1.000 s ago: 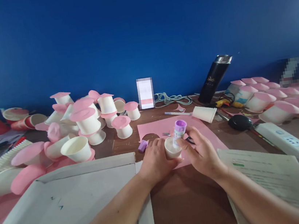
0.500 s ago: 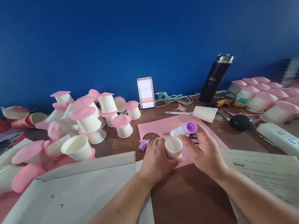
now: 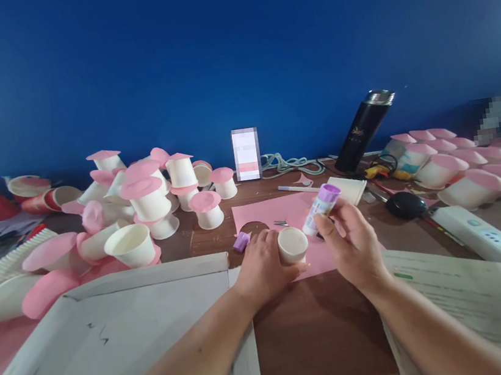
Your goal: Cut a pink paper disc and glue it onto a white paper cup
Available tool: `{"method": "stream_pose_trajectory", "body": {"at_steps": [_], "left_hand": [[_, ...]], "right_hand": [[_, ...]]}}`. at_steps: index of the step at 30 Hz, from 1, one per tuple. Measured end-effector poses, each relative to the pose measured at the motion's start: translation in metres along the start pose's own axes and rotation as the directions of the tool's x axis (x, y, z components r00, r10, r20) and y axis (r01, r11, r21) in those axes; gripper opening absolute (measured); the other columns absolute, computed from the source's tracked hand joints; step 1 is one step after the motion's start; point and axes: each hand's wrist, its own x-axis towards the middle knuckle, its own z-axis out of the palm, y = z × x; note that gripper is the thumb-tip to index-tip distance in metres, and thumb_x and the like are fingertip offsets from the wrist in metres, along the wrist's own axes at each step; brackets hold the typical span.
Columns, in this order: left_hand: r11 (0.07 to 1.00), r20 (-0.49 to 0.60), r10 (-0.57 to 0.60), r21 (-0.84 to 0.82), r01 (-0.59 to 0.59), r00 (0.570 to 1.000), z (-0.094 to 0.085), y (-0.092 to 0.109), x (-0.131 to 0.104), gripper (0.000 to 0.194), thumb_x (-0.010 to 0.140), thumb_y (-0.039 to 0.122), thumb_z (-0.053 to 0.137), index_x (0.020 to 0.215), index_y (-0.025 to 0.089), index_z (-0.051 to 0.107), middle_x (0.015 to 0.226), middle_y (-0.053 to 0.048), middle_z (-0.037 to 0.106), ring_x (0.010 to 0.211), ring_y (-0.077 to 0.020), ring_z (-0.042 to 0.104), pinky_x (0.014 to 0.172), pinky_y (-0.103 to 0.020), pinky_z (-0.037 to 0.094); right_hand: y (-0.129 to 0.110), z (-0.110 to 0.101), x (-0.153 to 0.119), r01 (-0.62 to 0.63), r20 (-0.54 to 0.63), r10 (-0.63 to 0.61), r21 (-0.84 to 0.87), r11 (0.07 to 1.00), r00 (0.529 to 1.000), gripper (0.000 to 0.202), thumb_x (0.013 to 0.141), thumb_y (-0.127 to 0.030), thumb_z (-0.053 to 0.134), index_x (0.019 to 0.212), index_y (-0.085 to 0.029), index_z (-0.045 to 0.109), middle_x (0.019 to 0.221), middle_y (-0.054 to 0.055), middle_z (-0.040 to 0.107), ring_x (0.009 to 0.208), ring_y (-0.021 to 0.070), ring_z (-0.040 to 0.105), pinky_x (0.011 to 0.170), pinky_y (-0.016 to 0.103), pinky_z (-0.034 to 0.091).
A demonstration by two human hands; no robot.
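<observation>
A small white paper cup (image 3: 292,244) is held by my left hand (image 3: 263,264), whose fingers wrap round its left side. Just right of it, my right hand (image 3: 351,242) grips a glue stick (image 3: 320,210) with a purple base, tilted with the purple end up. Beneath both hands lies a sheet of pink paper (image 3: 258,211) with a round hole cut in it. A purple cap (image 3: 242,242) rests by my left fingers. The tips of scissors (image 3: 281,223) show on the pink paper behind the cup.
White cups with pink paper discs (image 3: 145,198) crowd the left, more (image 3: 476,182) the right. A white box lid (image 3: 156,310) lies front left. Behind are a phone (image 3: 247,154) and black flask (image 3: 363,129); a power strip (image 3: 497,235) and printed sheet (image 3: 458,289) are at right.
The glue stick has swung from nearly level beside the cup's rim to a steeper tilt, away to the right with my right hand. My left hand and the cup have hardly moved.
</observation>
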Motion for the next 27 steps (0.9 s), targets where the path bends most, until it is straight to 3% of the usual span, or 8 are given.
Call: {"method": "stream_pose_trajectory", "body": {"at_steps": [4, 9, 18, 23, 27], "left_hand": [[1.0, -0.017, 0.028, -0.004, -0.028, 0.999, 0.0007, -0.0012, -0.0003, 0.05, 0.065, 0.041, 0.074, 0.102, 0.019, 0.05, 0.101, -0.009, 0.059, 0.097, -0.0285, 0.056, 0.086, -0.046, 0.045], [0.998, -0.02, 0.063, 0.0, -0.063, 0.998, 0.0029, -0.0034, 0.0001, 0.042, 0.067, 0.033, 0.071, 0.101, 0.018, 0.051, 0.098, -0.009, 0.06, 0.095, -0.0271, 0.057, 0.084, -0.045, 0.045], [0.999, -0.019, 0.049, -0.001, -0.05, 0.999, -0.0003, -0.0018, 0.0002, 0.049, 0.067, 0.041, 0.073, 0.105, 0.018, 0.051, 0.101, -0.009, 0.059, 0.097, -0.0278, 0.056, 0.086, -0.045, 0.045], [0.999, -0.02, 0.052, 0.006, -0.052, 0.998, 0.0015, -0.0029, -0.0004, 0.047, 0.067, 0.04, 0.073, 0.102, 0.018, 0.051, 0.1, -0.009, 0.06, 0.095, -0.0278, 0.056, 0.085, -0.045, 0.045], [0.998, -0.021, 0.058, 0.018, -0.058, 0.998, 0.0036, -0.0044, 0.0005, 0.044, 0.066, 0.037, 0.073, 0.099, 0.017, 0.05, 0.096, -0.009, 0.06, 0.093, -0.0275, 0.057, 0.084, -0.045, 0.046]], "right_hand": [[-0.0029, 0.0015, -0.0002, 0.068, 0.137, -0.056, -0.086, 0.994, 0.989, 0.026, 0.09, -0.037, 0.053, 0.11, -0.021, 0.056, 0.1, 0.007, 0.065, 0.09, 0.022, 0.061, 0.081, 0.036, 0.048], [-0.008, 0.0042, -0.0036, 0.088, 0.284, -0.068, -0.061, 0.994, 0.956, 0.025, 0.09, -0.036, 0.053, 0.11, -0.022, 0.057, 0.103, 0.006, 0.066, 0.094, 0.0215, 0.061, 0.084, 0.035, 0.047], [-0.0056, 0.0036, 0.0, 0.033, 0.152, -0.017, -0.108, 0.994, 0.988, 0.023, 0.087, -0.038, 0.057, 0.102, -0.021, 0.058, 0.099, 0.006, 0.067, 0.09, 0.0222, 0.063, 0.082, 0.036, 0.048], [-0.0056, 0.0029, -0.0019, 0.021, 0.213, -0.002, -0.086, 0.996, 0.977, 0.024, 0.087, -0.038, 0.057, 0.104, -0.022, 0.058, 0.093, 0.004, 0.067, 0.08, 0.0193, 0.063, 0.074, 0.032, 0.049], [-0.0058, 0.0068, -0.0033, 0.05, 0.238, -0.041, -0.03, 0.998, 0.97, 0.023, 0.087, -0.035, 0.058, 0.107, -0.024, 0.058, 0.098, 0.003, 0.067, 0.088, 0.0195, 0.063, 0.079, 0.031, 0.049]]}}
